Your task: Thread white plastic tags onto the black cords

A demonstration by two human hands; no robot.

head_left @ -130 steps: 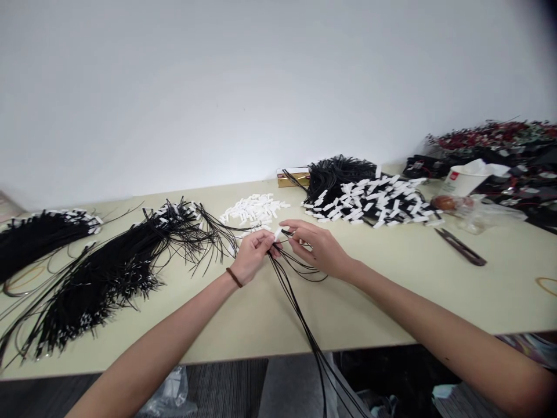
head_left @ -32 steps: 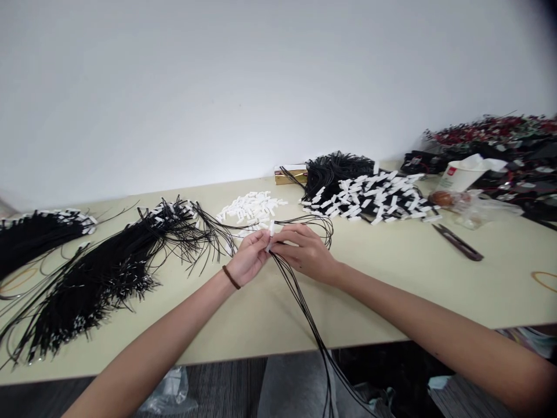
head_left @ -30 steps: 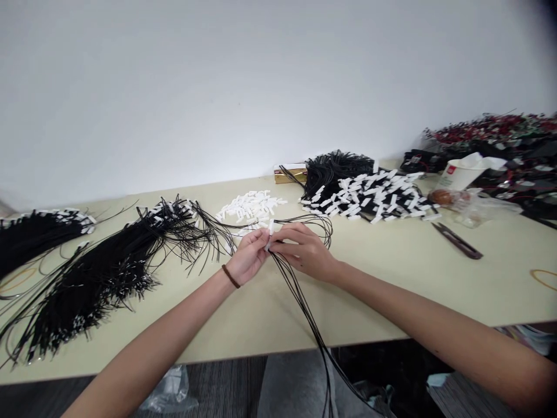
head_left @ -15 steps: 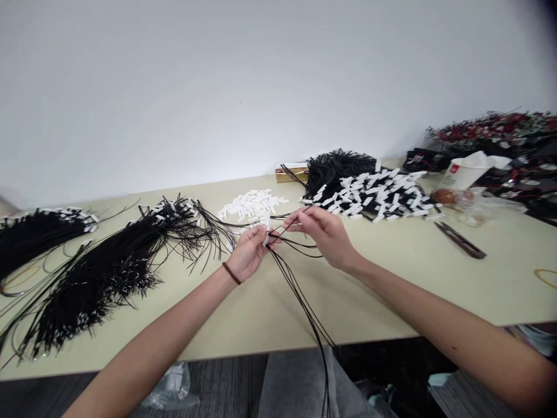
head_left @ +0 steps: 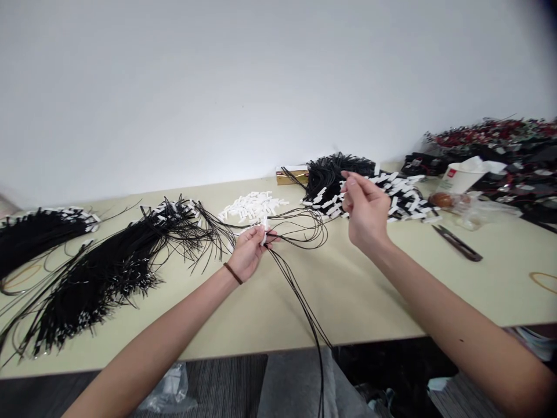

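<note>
My left hand (head_left: pixel 249 251) is closed around white plastic connectors (head_left: pixel 264 227), pinching them between thumb and fingers. Thin black wires (head_left: pixel 300 293) run from them down over the table's front edge, and others form wide loops (head_left: pixel 319 229) to the right. Raised to the right of these loops, my right hand (head_left: pixel 366 210) is closed in a pinch. A thin black wire (head_left: pixel 336 217) leads from the loops towards it; its end in the fingers is hard to see. Just behind my left hand lies a heap of loose white connectors (head_left: pixel 252 204).
Bundles of black wires (head_left: pixel 104 273) cover the table's left side. Behind my right hand lies a pile of wires with white connectors (head_left: pixel 402 194). Thread snips (head_left: pixel 456 242), a paper cup (head_left: pixel 463 175), a plastic bag (head_left: pixel 474 212) and a gold box (head_left: pixel 291 176) are also there.
My right hand has moved up and to the right, away from my left hand. The wire loops between them now show fully. My left hand stays in place.
</note>
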